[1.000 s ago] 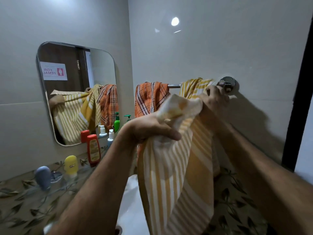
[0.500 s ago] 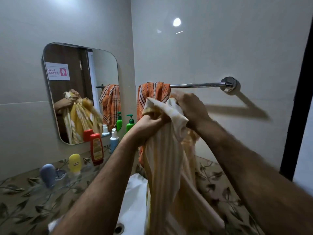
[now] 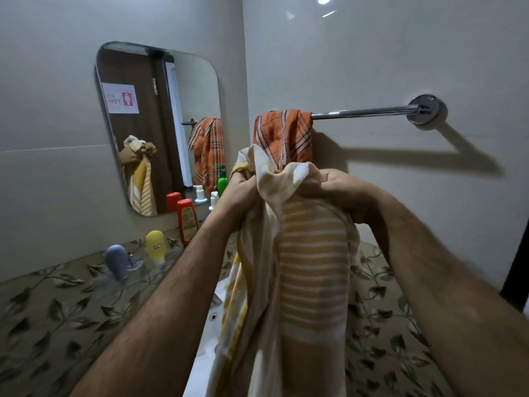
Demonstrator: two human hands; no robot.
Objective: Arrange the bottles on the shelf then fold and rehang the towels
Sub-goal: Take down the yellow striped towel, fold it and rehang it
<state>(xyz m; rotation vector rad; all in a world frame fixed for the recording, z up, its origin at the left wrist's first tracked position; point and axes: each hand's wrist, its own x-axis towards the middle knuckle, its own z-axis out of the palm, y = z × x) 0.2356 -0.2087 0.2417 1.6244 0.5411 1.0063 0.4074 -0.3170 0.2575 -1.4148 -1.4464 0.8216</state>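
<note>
Both of my hands are raised in front of the wall, clenched on the bunched top edge of the yellow striped towel (image 3: 312, 253). My left hand (image 3: 243, 190) grips the left side of the bunch, my right hand (image 3: 340, 193) the right side, with a fold of cloth between them. The towel hangs free from my fists, off the towel bar (image 3: 360, 112) and below it, falling in front of the white sink (image 3: 209, 325). The orange plaid towel (image 3: 283, 136) is draped over the left end of the bar, just behind my hands; the rest of the bar is bare up to its wall mount. On the leaf-patterned counter (image 3: 57, 310) under the mirror (image 3: 160, 124) stand a blue-grey bottle (image 3: 116, 260), a yellow bottle (image 3: 156, 246), a red bottle (image 3: 187, 220) and a white pump bottle (image 3: 213, 199), with a green pump bottle (image 3: 222, 183) in the corner.
</note>
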